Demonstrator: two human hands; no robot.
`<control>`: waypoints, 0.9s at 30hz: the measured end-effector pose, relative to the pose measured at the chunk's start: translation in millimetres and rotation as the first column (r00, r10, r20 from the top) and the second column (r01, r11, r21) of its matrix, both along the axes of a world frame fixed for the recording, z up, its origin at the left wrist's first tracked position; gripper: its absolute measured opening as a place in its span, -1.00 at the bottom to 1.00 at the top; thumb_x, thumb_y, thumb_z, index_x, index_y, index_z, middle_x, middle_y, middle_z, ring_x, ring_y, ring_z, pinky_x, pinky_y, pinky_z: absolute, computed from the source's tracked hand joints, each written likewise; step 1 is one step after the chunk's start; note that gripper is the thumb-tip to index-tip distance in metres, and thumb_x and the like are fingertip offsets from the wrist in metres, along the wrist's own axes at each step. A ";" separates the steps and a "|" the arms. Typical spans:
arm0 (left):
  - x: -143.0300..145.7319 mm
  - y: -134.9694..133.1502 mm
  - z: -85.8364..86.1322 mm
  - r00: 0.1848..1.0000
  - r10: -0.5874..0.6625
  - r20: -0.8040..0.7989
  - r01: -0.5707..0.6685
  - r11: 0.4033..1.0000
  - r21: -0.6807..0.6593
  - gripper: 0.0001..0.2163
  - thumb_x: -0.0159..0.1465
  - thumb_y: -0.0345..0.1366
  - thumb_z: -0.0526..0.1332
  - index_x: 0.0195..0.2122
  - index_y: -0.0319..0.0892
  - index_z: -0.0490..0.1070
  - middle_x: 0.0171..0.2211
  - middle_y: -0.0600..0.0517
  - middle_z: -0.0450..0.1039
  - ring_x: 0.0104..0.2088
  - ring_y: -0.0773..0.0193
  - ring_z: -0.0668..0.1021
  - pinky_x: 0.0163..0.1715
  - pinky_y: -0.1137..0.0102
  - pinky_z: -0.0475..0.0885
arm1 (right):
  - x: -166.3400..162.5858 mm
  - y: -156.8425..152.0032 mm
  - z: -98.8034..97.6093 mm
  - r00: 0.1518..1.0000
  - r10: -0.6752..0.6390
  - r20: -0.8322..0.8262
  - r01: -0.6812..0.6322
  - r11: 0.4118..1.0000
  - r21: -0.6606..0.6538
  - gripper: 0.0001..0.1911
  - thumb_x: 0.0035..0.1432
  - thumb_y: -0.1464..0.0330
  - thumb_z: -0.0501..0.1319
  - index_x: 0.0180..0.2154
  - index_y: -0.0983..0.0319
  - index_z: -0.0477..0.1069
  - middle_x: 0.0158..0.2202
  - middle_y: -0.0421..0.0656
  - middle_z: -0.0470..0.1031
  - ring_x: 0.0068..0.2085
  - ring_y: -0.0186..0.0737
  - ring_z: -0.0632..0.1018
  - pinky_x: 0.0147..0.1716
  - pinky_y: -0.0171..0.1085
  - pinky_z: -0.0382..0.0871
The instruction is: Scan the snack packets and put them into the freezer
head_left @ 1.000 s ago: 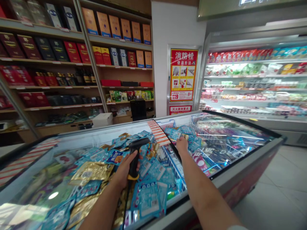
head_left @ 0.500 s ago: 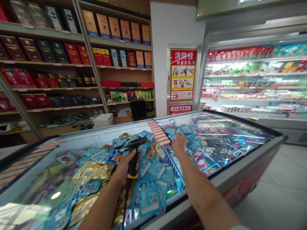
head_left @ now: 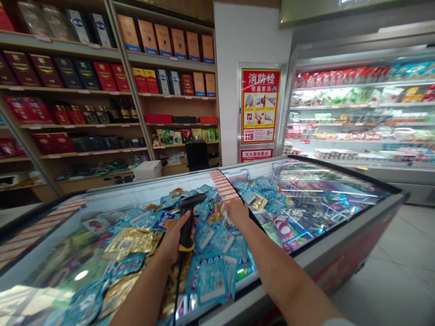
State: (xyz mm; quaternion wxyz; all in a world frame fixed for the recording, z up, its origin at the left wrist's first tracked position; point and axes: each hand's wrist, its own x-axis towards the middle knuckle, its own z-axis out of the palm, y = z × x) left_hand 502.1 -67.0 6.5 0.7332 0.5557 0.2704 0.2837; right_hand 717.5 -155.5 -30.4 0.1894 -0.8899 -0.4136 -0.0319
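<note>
My left hand (head_left: 174, 241) is wrapped round the grip of a black and yellow barcode scanner (head_left: 186, 228), its head pointing to the right and its cord hanging down. Beneath it spreads a loose heap of blue snack packets (head_left: 211, 276) and gold packets (head_left: 131, 242) inside the freezer. My right hand (head_left: 237, 213) reaches down at the heap's right edge, by the freezer's divider. Its fingers bend downward and their tips are hidden, so any grip is unclear. Past the divider, a gold packet (head_left: 259, 202) lies among more blue packets (head_left: 272, 192).
The chest freezer (head_left: 343, 231) has a dark rim and a red-striped strip (head_left: 224, 186) across it. Wire baskets (head_left: 294, 188) stand in its right half. Behind are shelves of boxes (head_left: 163, 40), a white box (head_left: 147, 170) and a lit refrigerated display (head_left: 356, 108).
My right hand has moved left across the divider, from the right-hand packets to the main heap. A gold packet now shows where it was. My left hand and the scanner have barely shifted.
</note>
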 end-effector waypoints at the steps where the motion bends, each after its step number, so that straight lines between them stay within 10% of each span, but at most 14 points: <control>1: 0.2 -0.1 0.2 1.000 0.002 -0.001 -0.002 1.000 0.000 -0.55 0.04 0.11 0.37 -0.42 -0.27 0.52 -0.68 0.08 0.35 -0.69 0.41 0.36 -0.70 0.55 0.22 | 1.1 1.0 -0.5 1.000 -0.013 -0.013 0.013 1.000 0.012 -0.51 0.39 0.13 -0.08 0.10 0.16 0.46 0.18 0.04 0.43 0.24 0.07 0.33 0.17 0.09 0.12; 7: 1.2 -1.5 3.5 0.999 0.021 -0.027 -0.021 1.000 -0.002 -0.56 0.04 0.10 0.37 -0.43 -0.26 0.50 -0.69 0.07 0.36 -0.70 0.41 0.35 -0.69 0.55 0.23 | 9.1 11.1 -8.3 0.991 0.023 -0.134 -0.025 1.000 -0.015 -0.36 0.28 0.01 0.07 0.31 0.09 0.21 0.42 -0.05 0.08 0.40 0.13 0.08 0.28 0.21 -0.09; 20: -1.3 -4.1 3.9 0.999 0.017 -0.039 -0.015 0.999 0.041 -0.56 0.05 0.10 0.37 -0.42 -0.26 0.50 -0.68 0.07 0.36 -0.69 0.39 0.35 -0.69 0.52 0.22 | 3.0 10.2 0.1 0.968 -0.091 -0.234 0.148 0.959 0.240 -0.74 0.29 0.31 0.08 -0.18 0.23 0.53 -0.11 0.01 0.59 0.03 -0.01 0.52 -0.01 -0.14 0.25; 27: -2.1 -2.7 1.5 1.000 0.011 -0.024 -0.010 0.999 0.052 -0.58 0.08 0.08 0.36 -0.43 -0.26 0.49 -0.68 0.06 0.37 -0.68 0.40 0.36 -0.67 0.53 0.25 | 23.7 -0.4 8.1 0.832 -0.239 -0.500 0.510 0.684 0.521 -0.58 0.38 0.34 -0.16 0.06 0.35 0.34 -0.08 0.12 0.55 -0.09 0.00 0.57 -0.16 -0.20 0.33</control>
